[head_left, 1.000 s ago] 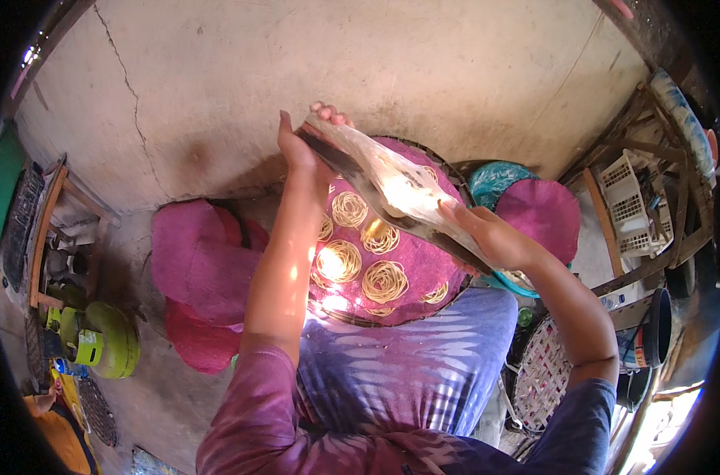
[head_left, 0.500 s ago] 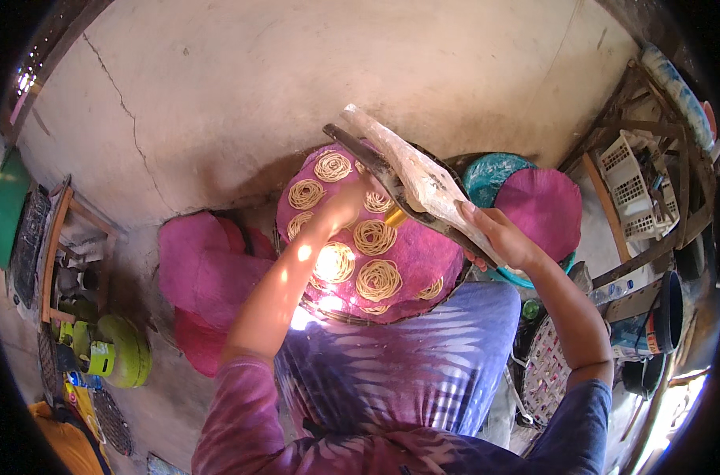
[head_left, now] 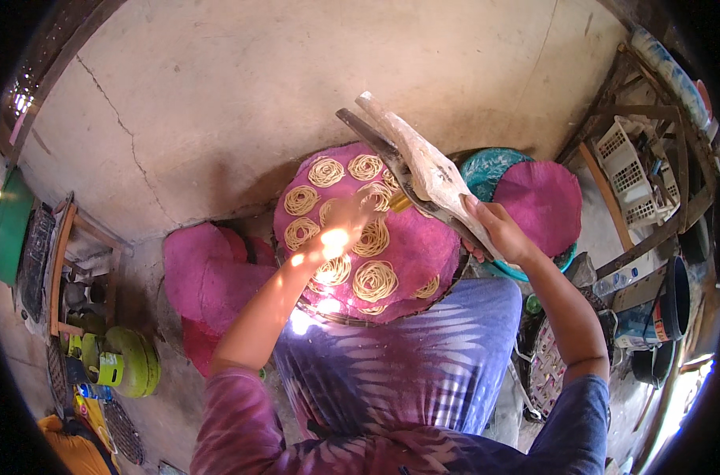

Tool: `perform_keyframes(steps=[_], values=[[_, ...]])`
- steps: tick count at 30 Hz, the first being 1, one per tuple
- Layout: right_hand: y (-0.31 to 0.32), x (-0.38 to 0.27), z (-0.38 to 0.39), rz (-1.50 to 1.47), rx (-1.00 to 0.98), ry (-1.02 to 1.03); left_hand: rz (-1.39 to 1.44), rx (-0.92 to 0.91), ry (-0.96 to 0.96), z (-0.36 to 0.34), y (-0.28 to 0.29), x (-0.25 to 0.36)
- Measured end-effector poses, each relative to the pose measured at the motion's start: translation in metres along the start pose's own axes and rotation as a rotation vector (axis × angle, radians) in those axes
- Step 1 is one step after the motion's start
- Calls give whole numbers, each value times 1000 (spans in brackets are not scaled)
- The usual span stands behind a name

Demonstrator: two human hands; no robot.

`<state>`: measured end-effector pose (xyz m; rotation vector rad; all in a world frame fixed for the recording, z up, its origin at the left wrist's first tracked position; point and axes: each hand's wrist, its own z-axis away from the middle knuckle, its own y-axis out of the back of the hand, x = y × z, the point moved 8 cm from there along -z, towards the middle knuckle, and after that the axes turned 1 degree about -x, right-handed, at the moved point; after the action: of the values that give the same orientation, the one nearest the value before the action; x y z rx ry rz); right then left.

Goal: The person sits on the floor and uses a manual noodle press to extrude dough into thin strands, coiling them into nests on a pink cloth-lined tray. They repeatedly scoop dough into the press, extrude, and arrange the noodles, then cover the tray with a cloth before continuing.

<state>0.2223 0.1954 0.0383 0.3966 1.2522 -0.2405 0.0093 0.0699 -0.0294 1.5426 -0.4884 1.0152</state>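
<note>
Near the cracked wall [head_left: 336, 63], right fingers [head_left: 474, 207] clamp the press [head_left: 425, 162]; left fingers [head_left: 364, 207] blur, their spread unclear.

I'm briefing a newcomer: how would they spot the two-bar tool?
Find the round pink tray. Across its upper right, the right hand grips the tool. Unlike the coiled strands beneath, it pairs one pale and one dark bar.

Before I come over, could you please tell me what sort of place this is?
Probably a home kitchen or small food workshop: noodle-like coils lie on a pink cloth, a teal basin sits near the wall, and a green gas cylinder stands at left.
</note>
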Motion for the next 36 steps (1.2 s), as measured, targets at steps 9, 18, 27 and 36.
perform_keyframes(steps=[9, 18, 27, 36], values=[[-3, -30, 35, 18, -26, 38, 44, 300, -258, 14, 74, 75], [8, -38, 18, 104, -154, -268, 1907, 32, -582, -97, 87, 106], [4, -32, -17, 319, -66, -277, 1993, 44, -639, -125, 85, 50], [17, -51, -10, 397, 107, -240, 2013, 219, -466, -118, 86, 66]])
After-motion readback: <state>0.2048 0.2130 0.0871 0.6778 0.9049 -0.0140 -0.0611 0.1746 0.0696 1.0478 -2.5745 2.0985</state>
